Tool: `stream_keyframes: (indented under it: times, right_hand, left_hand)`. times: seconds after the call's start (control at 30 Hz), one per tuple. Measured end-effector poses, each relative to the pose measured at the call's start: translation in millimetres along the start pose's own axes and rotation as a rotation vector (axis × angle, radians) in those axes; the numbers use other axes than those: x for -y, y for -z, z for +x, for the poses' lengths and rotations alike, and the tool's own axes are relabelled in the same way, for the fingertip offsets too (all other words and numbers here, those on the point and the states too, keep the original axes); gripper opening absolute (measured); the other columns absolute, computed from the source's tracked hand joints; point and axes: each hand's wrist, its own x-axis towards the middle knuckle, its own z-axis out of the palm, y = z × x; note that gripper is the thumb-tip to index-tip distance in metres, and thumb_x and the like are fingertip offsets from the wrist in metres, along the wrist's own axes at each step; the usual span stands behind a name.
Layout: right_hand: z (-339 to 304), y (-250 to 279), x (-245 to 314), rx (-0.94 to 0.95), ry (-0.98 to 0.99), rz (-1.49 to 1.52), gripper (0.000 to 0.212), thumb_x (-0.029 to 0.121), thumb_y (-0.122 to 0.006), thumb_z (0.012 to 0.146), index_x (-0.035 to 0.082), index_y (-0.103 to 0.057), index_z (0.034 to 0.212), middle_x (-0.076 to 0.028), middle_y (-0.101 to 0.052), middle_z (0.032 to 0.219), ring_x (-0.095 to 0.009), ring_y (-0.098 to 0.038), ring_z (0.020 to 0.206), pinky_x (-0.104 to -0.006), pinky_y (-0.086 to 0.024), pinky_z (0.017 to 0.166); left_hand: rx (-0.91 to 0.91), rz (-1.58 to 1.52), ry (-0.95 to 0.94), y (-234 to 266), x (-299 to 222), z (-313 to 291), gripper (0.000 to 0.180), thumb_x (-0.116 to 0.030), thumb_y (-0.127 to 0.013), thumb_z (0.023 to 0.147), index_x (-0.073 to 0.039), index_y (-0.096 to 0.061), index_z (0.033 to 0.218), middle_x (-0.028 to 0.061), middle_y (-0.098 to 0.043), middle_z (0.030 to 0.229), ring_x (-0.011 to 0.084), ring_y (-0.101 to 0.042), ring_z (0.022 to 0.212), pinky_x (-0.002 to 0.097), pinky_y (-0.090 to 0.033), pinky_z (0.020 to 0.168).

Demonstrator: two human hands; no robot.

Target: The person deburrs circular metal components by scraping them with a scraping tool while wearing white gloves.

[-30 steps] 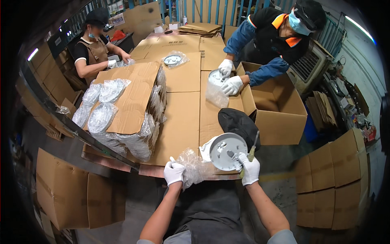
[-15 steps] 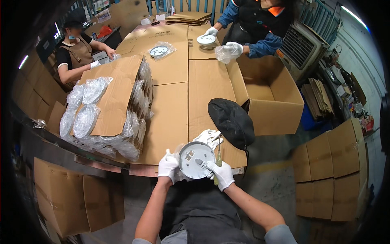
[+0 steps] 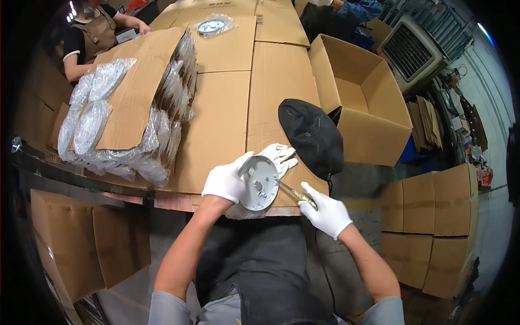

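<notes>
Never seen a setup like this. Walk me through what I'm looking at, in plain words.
There is no machine here. The left grip and right grip are simply a person's own hands in white gloves. The view comes from a wide fisheye camera worn on that person's head, looking down, so straight edges bend.

The left grip holds a grey disc by its edge. The right grip holds a screwdriver-like tool, its shaft pointing toward the disc.

On the cardboard-covered table lie a loose white glove, a black mesh item, perhaps a bag or cap, and, at left, a stack of round pieces in clear wrap. An open carton stands at right.
</notes>
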Motion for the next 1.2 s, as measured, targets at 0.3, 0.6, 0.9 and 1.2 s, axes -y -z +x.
stream_keyframes:
  times: [0.3, 0.6, 0.9, 1.2]
  right_hand:
    - [12.4, 43.4, 24.9, -0.143, 0.320, -0.416, 0.024, 0.024, -0.064, 0.085, 0.019, -0.066, 0.108, -0.007, -0.063, 0.075, -0.026, -0.066, 0.070, -0.0391, -0.054, 0.058]
    - [23.9, 42.7, 31.0, 0.021, 0.351, -0.451, 0.026, 0.019, -0.062, 0.086, 0.018, -0.067, 0.112, -0.008, -0.063, 0.075, -0.027, -0.066, 0.068, -0.0407, -0.052, 0.056]
    - [14.8, 6.5, 4.7, -0.131, 0.297, -0.297, 0.027, 0.021, -0.066, 0.085, 0.018, -0.069, 0.112, -0.005, -0.065, 0.073, -0.024, -0.065, 0.064, -0.0377, -0.051, 0.055]
    - [12.3, -24.1, -19.0, -0.303, 0.325, -0.036, 0.027, 0.026, -0.065, 0.088, 0.020, -0.070, 0.114, -0.003, -0.068, 0.078, -0.023, -0.067, 0.069, -0.0360, -0.053, 0.058]
  left_hand:
    - [0.140, 0.335, -0.178, 2.9, -28.0, 13.5, 0.046, -0.011, -0.060, 0.083, -0.021, -0.061, 0.128, 0.0183, -0.069, 0.085, 0.0376, -0.067, 0.077, 0.0447, -0.054, 0.069]
    - [0.184, 0.340, -0.236, -0.2, -29.1, 25.9, 0.048, -0.014, -0.062, 0.082, -0.020, -0.061, 0.129, 0.0170, -0.070, 0.090, 0.0367, -0.068, 0.079, 0.0427, -0.054, 0.071]
    - [0.244, -0.045, -0.075, -7.2, 30.6, 51.2, 0.045, -0.012, -0.065, 0.085, -0.015, -0.064, 0.130, 0.0160, -0.072, 0.094, 0.0249, -0.063, 0.070, 0.0308, -0.053, 0.075]
    - [0.293, 0.034, -0.048, 2.6, 9.9, 53.5, 0.045, -0.013, -0.066, 0.084, -0.019, -0.064, 0.129, 0.0175, -0.071, 0.099, 0.0308, -0.067, 0.078, 0.0335, -0.053, 0.076]
